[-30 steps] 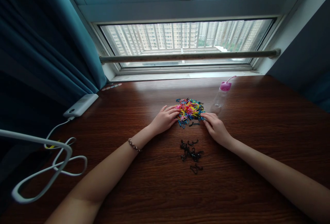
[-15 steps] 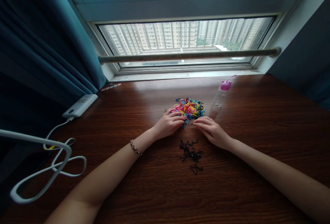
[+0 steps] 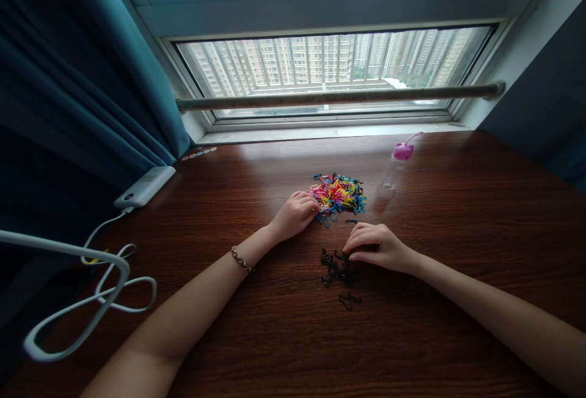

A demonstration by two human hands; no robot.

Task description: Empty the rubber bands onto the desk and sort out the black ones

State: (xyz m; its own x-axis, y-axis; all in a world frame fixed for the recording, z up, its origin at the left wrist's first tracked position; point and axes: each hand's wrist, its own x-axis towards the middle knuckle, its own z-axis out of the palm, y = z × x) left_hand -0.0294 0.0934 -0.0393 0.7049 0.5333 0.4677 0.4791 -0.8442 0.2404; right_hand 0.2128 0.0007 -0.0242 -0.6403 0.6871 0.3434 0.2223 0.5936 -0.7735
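A heap of small multicoloured rubber bands (image 3: 341, 192) lies on the brown wooden table. My left hand (image 3: 295, 213) rests at its left edge with the fingers curled together; whatever is under the fingertips is hidden. Nearer to me is a smaller, loose pile of black rubber bands (image 3: 337, 273). My right hand (image 3: 378, 245) is at the upper right of that pile, thumb and fingertips brought close together against the black bands. Anything pinched there blends into the dark pile. One dark blue band (image 3: 351, 221) lies alone between the heap and my right hand.
A clear bottle with a pink cat-shaped lid (image 3: 403, 151) stands at the back right. On the left are a white power bank (image 3: 145, 187) and a looped white cable (image 3: 86, 331). Behind the table are a window, a horizontal rail (image 3: 339, 99) and a blue curtain (image 3: 91, 50).
My right hand has come from the near edge of the coloured heap toward me, to the black bands. My left hand has drawn slightly left, its fingers more curled.
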